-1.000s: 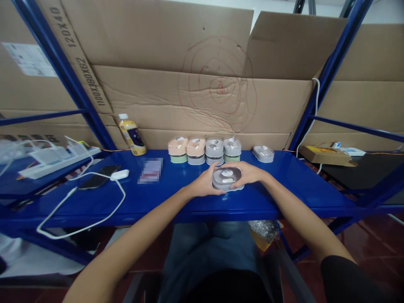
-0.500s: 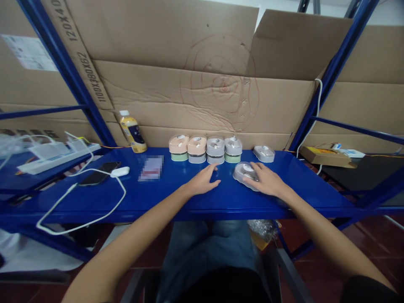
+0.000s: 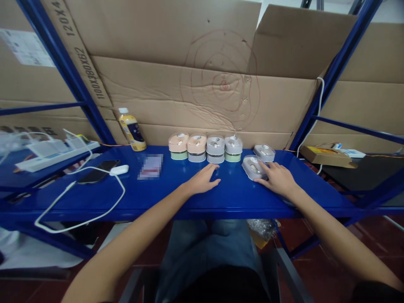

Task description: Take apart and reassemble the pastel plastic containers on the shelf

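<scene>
My left hand [image 3: 202,179] lies flat and empty on the blue steel shelf [image 3: 158,198], just in front of a row of round containers. My right hand [image 3: 277,179] rests its fingertips on the edge of a grey lid [image 3: 251,167], which sits beside a second grey lid [image 3: 264,153]. The row holds a peach lid on a green base [image 3: 178,146], a peach lid on a grey base [image 3: 196,148], a grey lid on a grey base [image 3: 215,149] and a grey lid on a green base [image 3: 233,149].
A yellow drink bottle [image 3: 132,131], a blurred packet [image 3: 150,166], a phone [image 3: 97,176] and a small white charger [image 3: 119,169] with a white cable lie at the left. A power strip [image 3: 53,153] sits further left. Cardboard sheets [image 3: 189,101] stand behind the shelf.
The grey lid has slid back and to the right, closer to the other lid, with my right hand following it. My left hand has stayed nearly still.
</scene>
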